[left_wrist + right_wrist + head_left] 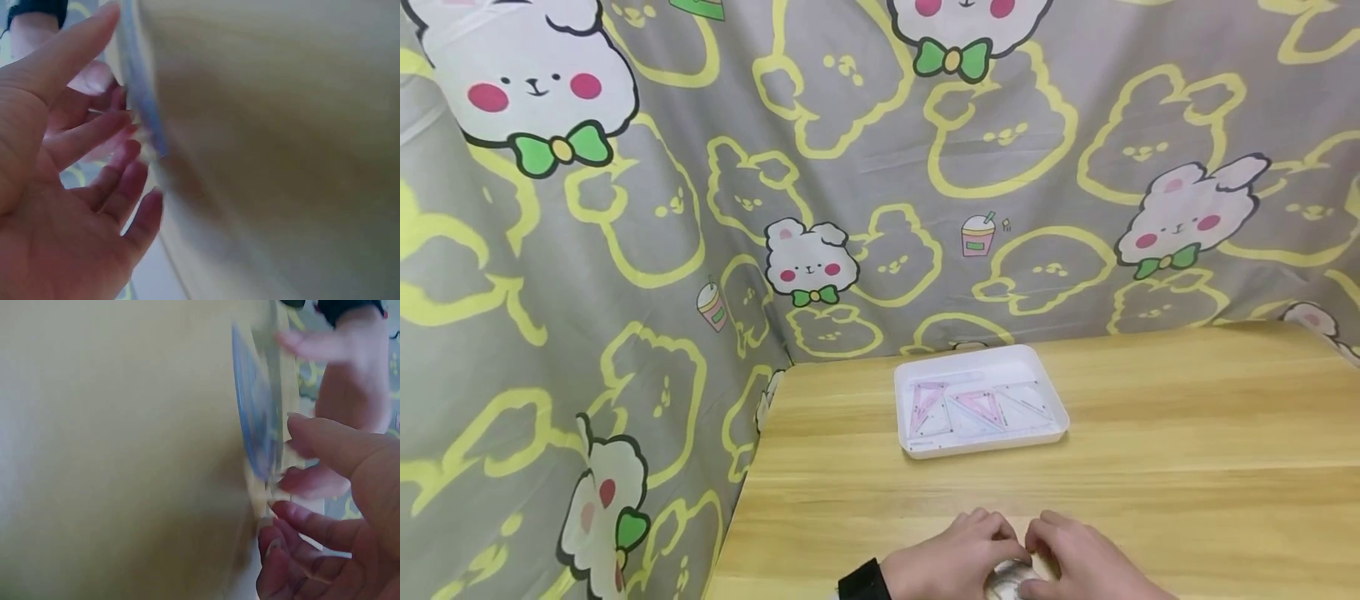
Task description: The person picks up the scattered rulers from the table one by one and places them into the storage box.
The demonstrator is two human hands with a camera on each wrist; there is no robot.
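Both hands are at the table's near edge, fingers curled toward each other around a small clear round object (1010, 577) with a bluish rim. My left hand (958, 554) touches its left side, my right hand (1078, 560) its right side. In the left wrist view my left hand's fingertips (134, 134) rest against the object's blue rim (140, 100). In the right wrist view my right hand's fingertips (294, 484) meet the same rim (253, 425), with the other hand behind it. Most of the object is hidden by the fingers and blurred.
A white shallow tray (977, 360) sits mid-table beyond the hands, holding clear and pink triangular rulers (973, 408). The wooden table (1187, 433) stretches to the right. A grey cloth with bunny prints (625, 250) hangs behind and to the left.
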